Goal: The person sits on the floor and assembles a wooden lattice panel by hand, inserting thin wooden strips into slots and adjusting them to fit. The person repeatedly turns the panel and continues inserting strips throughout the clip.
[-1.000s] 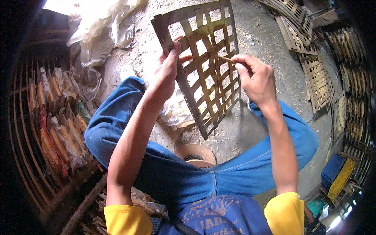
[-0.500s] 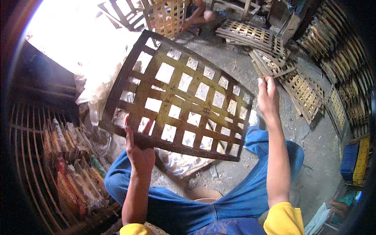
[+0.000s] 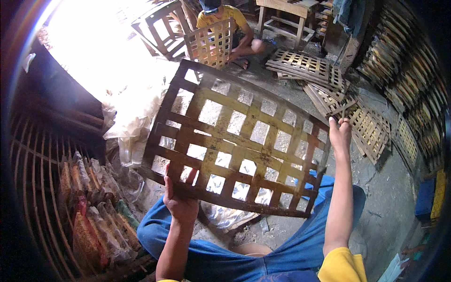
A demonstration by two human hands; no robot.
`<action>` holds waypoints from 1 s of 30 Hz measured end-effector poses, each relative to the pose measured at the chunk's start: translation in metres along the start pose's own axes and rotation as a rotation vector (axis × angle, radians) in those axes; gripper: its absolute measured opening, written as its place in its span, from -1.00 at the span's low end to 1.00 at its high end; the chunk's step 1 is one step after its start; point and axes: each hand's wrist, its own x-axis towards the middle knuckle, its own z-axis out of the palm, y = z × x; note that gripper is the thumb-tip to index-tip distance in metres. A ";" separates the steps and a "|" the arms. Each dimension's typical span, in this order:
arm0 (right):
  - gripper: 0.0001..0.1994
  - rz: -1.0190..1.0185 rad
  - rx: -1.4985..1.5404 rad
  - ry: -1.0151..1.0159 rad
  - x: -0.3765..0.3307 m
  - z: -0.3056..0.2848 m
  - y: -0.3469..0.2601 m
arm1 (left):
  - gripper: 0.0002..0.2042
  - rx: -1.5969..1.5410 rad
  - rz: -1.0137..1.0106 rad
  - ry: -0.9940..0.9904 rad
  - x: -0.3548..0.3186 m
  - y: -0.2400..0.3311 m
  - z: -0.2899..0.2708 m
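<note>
A woven lattice panel (image 3: 263, 155), made of flat brown strips in a dark frame, is held up tilted over my lap. My left hand (image 3: 181, 202) grips its lower left edge, with fingers showing through the openings. Just past the panel's upper right corner, my right hand (image 3: 340, 136) is closed, a thin, light, stick-like thing (image 3: 344, 111) sticking up from its fingers. I cannot make out what kind of thing that is, nor whether the hand touches the panel.
More lattice panels (image 3: 307, 66) lie stacked on the floor at the far right. A person in yellow (image 3: 239, 16) sits ahead behind another panel (image 3: 209, 44). Filled plastic bags (image 3: 87, 230) stand at the left. A wooden table (image 3: 284, 7) stands at the back; curved slats line the right.
The panel and both hands appear lower and farther right in the picture, as the view has tilted up. My right hand is closer to the panel's right edge, and the stick-like thing now points up.
</note>
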 end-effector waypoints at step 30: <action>-0.38 -0.417 0.112 0.319 0.059 -0.076 -0.114 | -0.06 0.563 -0.068 -0.425 -0.009 0.143 -0.047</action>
